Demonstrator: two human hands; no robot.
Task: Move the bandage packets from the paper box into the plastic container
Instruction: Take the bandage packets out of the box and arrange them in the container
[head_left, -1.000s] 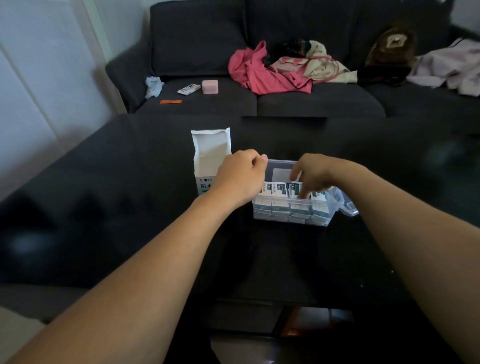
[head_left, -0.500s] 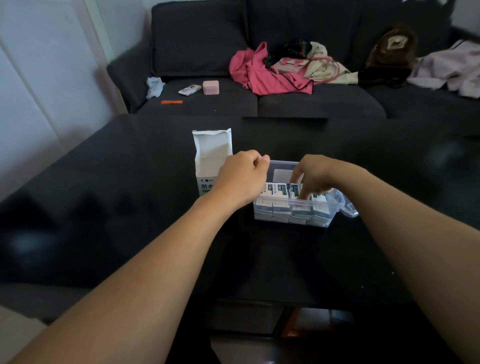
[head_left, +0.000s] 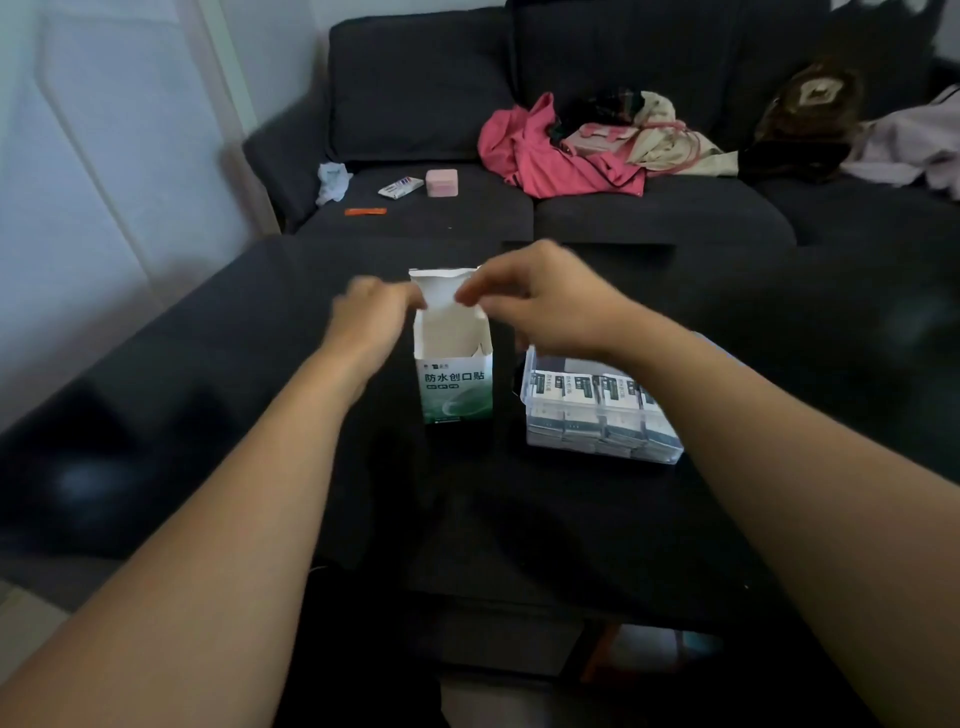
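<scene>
Small white-and-green bandage packets (head_left: 587, 400) stand packed in rows inside the clear rectangular plastic container (head_left: 602, 447), filling it from wall to wall. Container sits on the dark glossy table (head_left: 519, 519), just right of the paper box and apart from it by a narrow gap.

White-and-green paper box (head_left: 454, 379) stands upright on the table, top open, its white lid flap (head_left: 439, 288) raised at the far side. Printed Chinese text on the near face. Whether any packets lie within the box cannot be told from this angle.

Right hand (head_left: 545, 299) sits over the box's top right corner, fingers curled, tips together at the edge of the raised flap; they appear to pinch it, though blur makes the contact uncertain. The forearm crosses above the far end of the container.

Left hand (head_left: 371, 319) is beside the box's upper left edge, heavily blurred; fingers look loosely curled, and whether they hold or touch the box cannot be told.

Beyond the table, a dark grey fabric sofa (head_left: 519, 104). On its seat: a crumpled pink garment (head_left: 540, 156), a small pink square case (head_left: 442, 182), a white wrapped packet (head_left: 400, 187), an orange stick (head_left: 365, 211), a crumpled white tissue (head_left: 332, 179). A brown bag (head_left: 810, 104) rests at the right.
</scene>
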